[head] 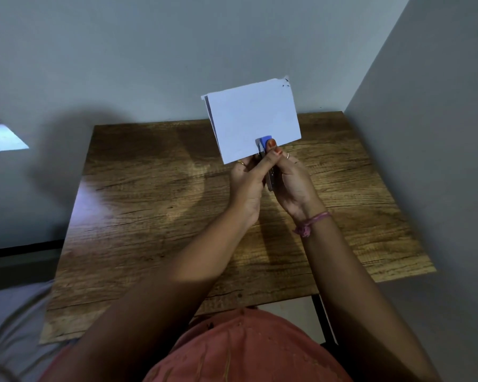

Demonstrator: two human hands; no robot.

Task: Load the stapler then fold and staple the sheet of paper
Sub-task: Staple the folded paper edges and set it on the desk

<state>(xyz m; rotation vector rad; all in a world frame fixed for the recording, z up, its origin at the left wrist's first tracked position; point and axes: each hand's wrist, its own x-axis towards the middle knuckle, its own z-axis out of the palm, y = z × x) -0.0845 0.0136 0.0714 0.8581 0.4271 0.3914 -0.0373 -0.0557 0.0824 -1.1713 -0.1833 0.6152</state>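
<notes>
The folded paper [253, 119] was held upright in the air above the far part of the table [155, 205], its lower edge caught in the mouth of the stapler [266, 150]. The stapler, with a blue cap at its tip and a metal body below, was gripped between both hands at the middle of the view. The left hand [247, 186] was curled round the stapler from the left, its thumb laid along the body and its fingers hidden behind the paper edge; a ring was seen on one finger. The right hand [294, 186] was curled round the stapler from the right, its thumb pressed down on the blue cap, with painted nails and a ring visible. Whether the remaining fingers of either hand were spread or pressed together could not be told. A pink thread band [312, 221] was worn on the right wrist. Small dark marks were seen at the paper's upper right corner, which was slightly torn; they could not be read. No containers were seen, and no brand or label could be read on the stapler. The table, of wood grain, was set in a corner between grey walls [177, 51]. A reddish garment [249, 351] was seen at the lower edge.
</notes>
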